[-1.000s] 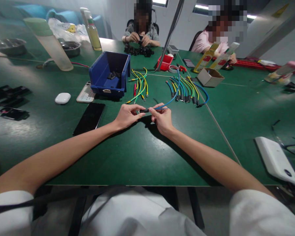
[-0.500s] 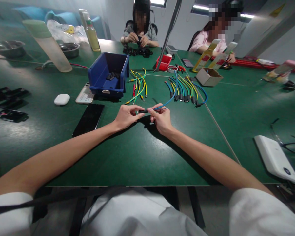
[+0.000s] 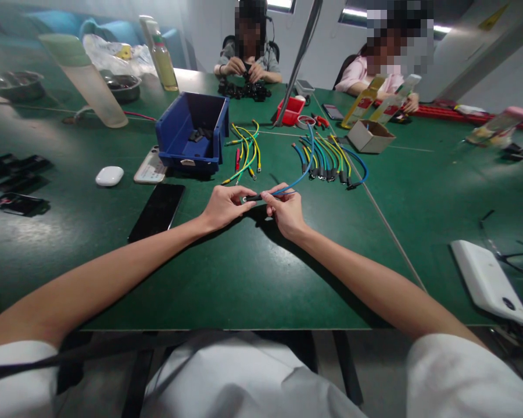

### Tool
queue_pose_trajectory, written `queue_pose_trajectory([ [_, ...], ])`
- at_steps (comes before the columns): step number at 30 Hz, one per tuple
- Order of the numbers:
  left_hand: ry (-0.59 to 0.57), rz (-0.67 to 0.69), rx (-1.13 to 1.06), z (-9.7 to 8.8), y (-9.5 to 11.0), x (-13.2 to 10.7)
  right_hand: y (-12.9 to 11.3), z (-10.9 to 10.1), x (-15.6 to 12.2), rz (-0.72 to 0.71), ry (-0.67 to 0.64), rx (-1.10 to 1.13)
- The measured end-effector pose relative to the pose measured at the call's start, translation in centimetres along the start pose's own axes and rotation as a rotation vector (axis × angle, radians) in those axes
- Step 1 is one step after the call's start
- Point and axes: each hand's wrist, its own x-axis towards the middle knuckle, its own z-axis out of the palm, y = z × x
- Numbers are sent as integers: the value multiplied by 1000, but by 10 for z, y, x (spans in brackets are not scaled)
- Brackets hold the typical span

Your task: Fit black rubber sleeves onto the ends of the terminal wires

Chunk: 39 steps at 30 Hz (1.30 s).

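Note:
Between my two hands is a blue cable with a black sleeve at its near end and a small metal lug at the tip. My left hand pinches the sleeve by the lug. Close beside it, my right hand grips the cable where it enters the sleeve. From there the cable curves up and away toward a white ring-shaped item. Beyond my right hand lies a row of blue and yellow-green cables with black-sleeved ends. Several yellow-green cables rest loosely beyond my left hand.
A blue bin with black pieces inside stands at left, near a black phone and a white case. A red box and a cardboard box sit farther back. A white device lies right. Two people sit opposite.

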Motion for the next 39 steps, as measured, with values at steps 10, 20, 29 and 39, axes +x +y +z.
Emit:
queue_pose_trajectory([
  [10,-7,-11,-9,0,-1,0,-1,1,0,-2,6,-36],
  [20,-58,18,6,0,5,0,3,0,1,-46,28,-22],
  [29,-97,-6,-63,2,3,2,2,1,-1,-117,64,-90],
  [39,-121,-37,-67,3,0,2,1,0,-1,-77,72,-194],
])
